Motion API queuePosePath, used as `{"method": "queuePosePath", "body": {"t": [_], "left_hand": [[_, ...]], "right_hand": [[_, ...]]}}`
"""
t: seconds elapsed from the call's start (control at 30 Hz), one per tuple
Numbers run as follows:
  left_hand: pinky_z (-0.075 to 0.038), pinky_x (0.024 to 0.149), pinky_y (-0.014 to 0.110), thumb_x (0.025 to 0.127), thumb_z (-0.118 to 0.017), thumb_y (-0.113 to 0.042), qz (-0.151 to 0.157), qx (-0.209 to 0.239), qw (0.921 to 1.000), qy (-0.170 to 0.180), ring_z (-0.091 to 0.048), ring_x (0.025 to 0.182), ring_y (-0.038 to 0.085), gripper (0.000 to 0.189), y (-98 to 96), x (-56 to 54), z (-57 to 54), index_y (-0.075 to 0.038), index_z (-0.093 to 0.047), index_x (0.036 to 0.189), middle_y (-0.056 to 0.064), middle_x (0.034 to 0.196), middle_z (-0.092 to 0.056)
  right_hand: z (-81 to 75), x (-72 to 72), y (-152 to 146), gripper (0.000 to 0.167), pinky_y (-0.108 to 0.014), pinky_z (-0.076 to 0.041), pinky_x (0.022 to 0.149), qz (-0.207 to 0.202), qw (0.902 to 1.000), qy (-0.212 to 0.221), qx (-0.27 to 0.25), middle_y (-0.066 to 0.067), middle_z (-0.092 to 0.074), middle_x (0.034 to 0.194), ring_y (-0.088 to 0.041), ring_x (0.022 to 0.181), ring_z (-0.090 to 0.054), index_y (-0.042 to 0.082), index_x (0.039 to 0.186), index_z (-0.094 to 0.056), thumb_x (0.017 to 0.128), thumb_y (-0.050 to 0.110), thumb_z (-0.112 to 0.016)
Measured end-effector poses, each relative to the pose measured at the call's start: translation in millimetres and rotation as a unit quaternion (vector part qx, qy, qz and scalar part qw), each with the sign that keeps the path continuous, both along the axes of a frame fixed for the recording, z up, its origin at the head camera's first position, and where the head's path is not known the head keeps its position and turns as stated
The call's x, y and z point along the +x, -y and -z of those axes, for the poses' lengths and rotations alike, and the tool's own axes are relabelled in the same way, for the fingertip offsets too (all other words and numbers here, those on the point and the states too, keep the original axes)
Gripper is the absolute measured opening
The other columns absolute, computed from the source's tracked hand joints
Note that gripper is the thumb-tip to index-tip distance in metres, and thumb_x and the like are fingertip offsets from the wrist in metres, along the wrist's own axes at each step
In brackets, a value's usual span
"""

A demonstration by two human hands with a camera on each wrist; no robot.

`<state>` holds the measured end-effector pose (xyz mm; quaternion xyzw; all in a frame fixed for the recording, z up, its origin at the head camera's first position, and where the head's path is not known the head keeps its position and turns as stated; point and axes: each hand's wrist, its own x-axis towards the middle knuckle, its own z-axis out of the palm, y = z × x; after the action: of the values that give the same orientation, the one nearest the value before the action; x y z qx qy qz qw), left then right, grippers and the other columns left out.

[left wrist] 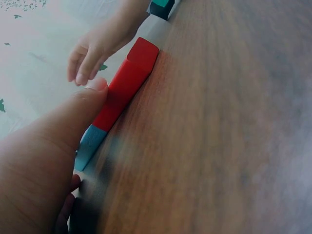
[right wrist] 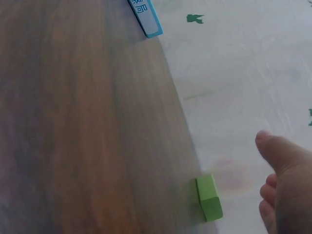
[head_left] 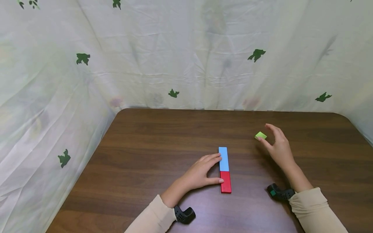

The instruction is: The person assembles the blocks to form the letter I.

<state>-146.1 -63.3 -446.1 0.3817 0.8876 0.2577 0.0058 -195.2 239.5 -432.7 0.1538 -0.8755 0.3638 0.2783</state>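
Note:
A blue block (head_left: 223,158) and a red block (head_left: 225,183) lie end to end on the table, forming one straight bar. My left hand (head_left: 198,173) rests along the bar's left side, its fingertips at the blue block and its thumb on the red one. In the left wrist view that thumb (left wrist: 95,92) touches the red block's edge. Farther right and back is a small green block (head_left: 260,135). Beside it my right hand (head_left: 279,147) has thumb and fingers spread apart. The right wrist view shows the green block (right wrist: 209,197) apart from the thumb.
The brown wooden table (head_left: 151,139) ends at a pale curtain (head_left: 186,58) with green leaf shapes, which hangs behind and to the left. Each wrist wears a black device, the left one (head_left: 185,216) near the front of the table. Printed characters mark the blue block's side.

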Motion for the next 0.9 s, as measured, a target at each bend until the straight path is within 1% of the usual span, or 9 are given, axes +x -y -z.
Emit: {"method": "queuePosePath", "body": {"t": [0.2, 0.43, 0.53, 0.67, 0.9], "left_hand": [[-0.026, 0.102, 0.036, 0.081, -0.059, -0.052, -0.002, -0.001, 1.0000, -0.001, -0.030, 0.127, 0.019, 0.072, -0.2, 0.0, 0.3, -0.012, -0.038, 0.137, 0.000, 0.142, -0.031], [-0.026, 0.102, 0.036, 0.081, -0.059, -0.051, -0.002, 0.000, 1.0000, 0.002, -0.030, 0.127, 0.019, 0.072, -0.6, 0.4, 0.0, -0.012, -0.038, 0.137, 0.000, 0.142, -0.031], [-0.026, 0.102, 0.036, 0.081, -0.059, -0.052, -0.002, 0.001, 1.0000, 0.005, -0.029, 0.127, 0.019, 0.072, -0.7, 0.3, 0.2, -0.012, -0.038, 0.137, 0.000, 0.142, -0.031], [-0.026, 0.102, 0.036, 0.081, -0.059, -0.052, -0.003, 0.003, 1.0000, 0.005, -0.029, 0.127, 0.019, 0.072, -0.6, 0.2, 0.5, -0.012, -0.038, 0.137, 0.000, 0.142, -0.031], [-0.026, 0.102, 0.036, 0.080, -0.059, -0.052, -0.003, 0.002, 1.0000, 0.007, -0.029, 0.127, 0.019, 0.072, -0.9, 0.2, -0.1, -0.012, -0.038, 0.137, 0.000, 0.142, -0.031]], "right_hand": [[3.3, -0.8, -3.1, 0.058, -0.055, -0.035, 0.085, 0.015, 0.9972, 0.073, 0.010, -0.027, -0.043, 0.120, -0.042, 0.109, -0.041, -0.008, 0.127, -0.039, 0.080, 0.009, -0.069], [4.7, -0.4, -4.3, 0.061, -0.058, -0.032, 0.086, 0.024, 0.9876, 0.154, 0.016, -0.030, -0.038, 0.124, -0.045, 0.112, -0.037, -0.010, 0.130, -0.034, 0.085, 0.018, -0.064], [6.2, -1.6, -5.7, 0.062, -0.058, -0.032, 0.087, 0.024, 0.9831, 0.180, 0.021, -0.031, -0.037, 0.125, -0.045, 0.113, -0.037, -0.010, 0.130, -0.033, 0.086, 0.022, -0.062], [8.3, -2.7, -7.0, 0.061, -0.057, -0.034, 0.086, 0.024, 0.9790, 0.200, 0.031, -0.032, -0.038, 0.123, -0.045, 0.111, -0.038, -0.012, 0.129, -0.034, 0.087, 0.024, -0.060], [8.2, -3.7, -6.3, 0.049, -0.055, -0.037, 0.082, 0.025, 0.9763, 0.210, 0.046, -0.030, -0.043, 0.117, -0.043, 0.105, -0.042, -0.012, 0.125, -0.039, 0.089, 0.016, -0.057]]}}
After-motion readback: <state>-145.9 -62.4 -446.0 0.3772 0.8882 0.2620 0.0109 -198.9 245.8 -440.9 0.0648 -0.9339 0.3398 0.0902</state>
